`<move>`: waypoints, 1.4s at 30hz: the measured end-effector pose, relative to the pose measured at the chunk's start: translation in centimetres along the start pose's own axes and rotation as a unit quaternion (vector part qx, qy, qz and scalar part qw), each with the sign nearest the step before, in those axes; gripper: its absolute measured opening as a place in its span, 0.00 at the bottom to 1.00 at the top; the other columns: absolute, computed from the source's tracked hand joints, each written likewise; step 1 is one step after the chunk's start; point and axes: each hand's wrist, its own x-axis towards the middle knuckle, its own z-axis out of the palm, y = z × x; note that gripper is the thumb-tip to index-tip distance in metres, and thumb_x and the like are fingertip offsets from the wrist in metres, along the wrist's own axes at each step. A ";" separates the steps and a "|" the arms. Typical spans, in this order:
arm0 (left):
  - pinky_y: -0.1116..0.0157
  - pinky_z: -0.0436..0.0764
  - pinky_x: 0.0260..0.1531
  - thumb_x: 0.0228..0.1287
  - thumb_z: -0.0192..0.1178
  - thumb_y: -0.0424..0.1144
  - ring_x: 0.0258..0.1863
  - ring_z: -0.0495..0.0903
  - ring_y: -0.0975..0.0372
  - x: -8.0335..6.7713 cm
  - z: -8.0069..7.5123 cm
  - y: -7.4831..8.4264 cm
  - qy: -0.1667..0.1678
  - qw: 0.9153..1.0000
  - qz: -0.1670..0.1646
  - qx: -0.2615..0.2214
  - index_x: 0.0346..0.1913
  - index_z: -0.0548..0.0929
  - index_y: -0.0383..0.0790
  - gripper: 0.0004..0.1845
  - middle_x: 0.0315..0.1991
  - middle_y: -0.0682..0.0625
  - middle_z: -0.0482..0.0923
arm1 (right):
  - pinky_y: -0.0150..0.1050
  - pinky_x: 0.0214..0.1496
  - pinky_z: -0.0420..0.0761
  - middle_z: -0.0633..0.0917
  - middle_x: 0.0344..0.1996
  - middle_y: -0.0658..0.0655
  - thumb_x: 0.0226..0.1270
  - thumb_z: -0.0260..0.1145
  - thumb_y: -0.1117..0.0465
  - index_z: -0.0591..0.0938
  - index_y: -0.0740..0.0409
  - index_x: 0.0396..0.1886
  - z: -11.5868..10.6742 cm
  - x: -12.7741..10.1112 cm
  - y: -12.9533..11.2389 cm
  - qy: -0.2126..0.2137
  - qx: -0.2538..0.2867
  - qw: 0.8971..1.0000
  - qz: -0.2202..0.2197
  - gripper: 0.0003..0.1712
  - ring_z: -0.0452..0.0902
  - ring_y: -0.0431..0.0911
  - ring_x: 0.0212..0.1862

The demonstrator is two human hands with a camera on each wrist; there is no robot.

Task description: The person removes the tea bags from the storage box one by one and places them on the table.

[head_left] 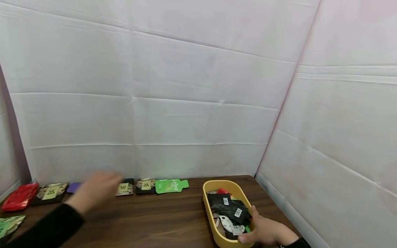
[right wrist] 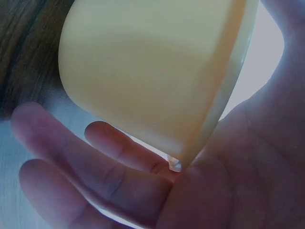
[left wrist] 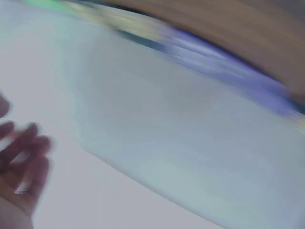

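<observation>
At the far left of the table a green packet is seen near the front edge, and behind it, along the wall, a row of packets is laid out: a red packet, a dark packet with a pale label, and a purple packet partly hidden by the left hand. That hand is held blurred above the row, at the end of a black sleeve; nothing is seen in it, and in the left wrist view its fingers are shown loosely spread and empty, with only streaks of colour beyond them. To the right of the hand two more dark labelled packets are lined up, followed by a bright green pouch with white lettering. Further right a yellow tray is set on the table near the corner of the white walls, and black sachets with barcode labels are piled in it, with bits of red and green among them. The tray's near right end is gripped by the right hand, the thumb laid over the rim onto the sachets. In the right wrist view the tray is seen from below, with the fingers curled under its base and the palm pressed against its rim.
</observation>
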 end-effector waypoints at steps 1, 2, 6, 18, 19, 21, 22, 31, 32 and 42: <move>0.54 0.82 0.34 0.42 0.72 0.26 0.32 0.81 0.54 2.0 1.2 1.7 0.031 0.998 0.060 -0.003 0.44 0.83 0.34 0.20 0.34 0.46 0.81 | 0.65 0.65 0.61 0.60 0.65 0.85 0.52 0.76 0.37 0.39 0.81 0.73 0.0 -0.1 -0.2 -0.001 0.001 1.000 -0.003 0.76 0.60 0.71 0.67; 0.55 0.82 0.38 0.42 0.73 0.29 0.36 0.82 0.54 3.9 2.3 3.4 0.046 0.994 0.099 -0.003 0.47 0.82 0.33 0.23 0.37 0.45 0.82 | 0.65 0.66 0.61 0.59 0.66 0.85 0.52 0.76 0.37 0.39 0.81 0.73 0.1 -0.2 -0.4 -0.003 0.003 1.000 -0.007 0.76 0.59 0.71 0.68; 0.52 0.72 0.60 0.63 0.66 0.46 0.60 0.75 0.51 10.8 5.7 11.2 -0.049 0.995 0.081 -0.027 0.66 0.73 0.30 0.33 0.61 0.40 0.75 | 0.65 0.66 0.61 0.59 0.67 0.84 0.51 0.77 0.37 0.38 0.80 0.74 0.2 -0.2 -0.8 0.001 0.006 1.000 -0.014 0.77 0.59 0.70 0.69; 0.50 0.63 0.63 0.56 0.69 0.51 0.51 0.76 0.57 17.6 10.8 20.7 -0.302 0.949 -0.072 -0.062 0.47 0.85 0.41 0.20 0.43 0.52 0.81 | 0.66 0.66 0.59 0.58 0.68 0.83 0.53 0.75 0.35 0.35 0.79 0.74 0.1 0.0 -1.7 -0.016 0.015 0.999 -0.033 0.77 0.57 0.70 0.69; 0.50 0.63 0.62 0.55 0.69 0.48 0.45 0.76 0.58 17.7 11.0 20.8 -0.310 0.946 -0.074 -0.065 0.37 0.86 0.44 0.13 0.36 0.54 0.80 | 0.66 0.66 0.59 0.57 0.68 0.84 0.53 0.74 0.34 0.35 0.79 0.74 0.1 0.0 -1.6 -0.018 0.014 0.999 -0.034 0.78 0.56 0.71 0.69; 0.50 0.63 0.61 0.55 0.69 0.44 0.33 0.75 0.60 17.7 11.4 20.9 -0.321 0.941 -0.076 -0.078 0.23 0.82 0.48 0.09 0.24 0.56 0.76 | 0.66 0.66 0.59 0.57 0.68 0.84 0.52 0.74 0.34 0.35 0.78 0.74 0.1 0.1 -1.6 -0.017 0.011 0.999 -0.033 0.78 0.56 0.71 0.69; 0.50 0.63 0.61 0.56 0.68 0.42 0.29 0.74 0.61 17.6 11.5 21.0 -0.322 0.940 -0.076 -0.085 0.19 0.79 0.49 0.12 0.20 0.57 0.73 | 0.66 0.66 0.59 0.57 0.68 0.84 0.52 0.75 0.33 0.35 0.78 0.74 0.1 0.0 -1.6 -0.016 0.009 0.999 -0.033 0.78 0.57 0.71 0.69; 0.58 0.74 0.43 0.68 0.62 0.40 0.26 0.76 0.64 17.2 12.4 20.2 -0.208 0.969 -0.049 -0.121 0.25 0.78 0.48 0.12 0.21 0.57 0.75 | 0.64 0.65 0.62 0.62 0.66 0.83 0.50 0.76 0.34 0.37 0.78 0.74 0.3 -0.5 -1.5 0.004 -0.007 0.999 -0.031 0.79 0.61 0.70 0.68; 0.61 0.74 0.38 0.70 0.62 0.42 0.25 0.75 0.64 17.1 12.3 19.8 -0.192 0.966 -0.057 -0.162 0.26 0.78 0.48 0.12 0.21 0.57 0.75 | 0.64 0.65 0.62 0.61 0.66 0.84 0.50 0.76 0.34 0.36 0.78 0.74 0.3 -0.5 -1.4 -0.001 -0.005 1.000 -0.031 0.79 0.60 0.70 0.68; 0.65 0.79 0.30 0.76 0.55 0.41 0.26 0.81 0.58 14.7 8.9 15.3 -0.128 0.790 -0.160 -0.578 0.40 0.81 0.34 0.12 0.25 0.51 0.82 | 0.64 0.66 0.61 0.60 0.68 0.82 0.51 0.77 0.37 0.37 0.78 0.74 0.1 -0.5 -0.5 0.008 0.014 1.000 0.001 0.77 0.59 0.69 0.69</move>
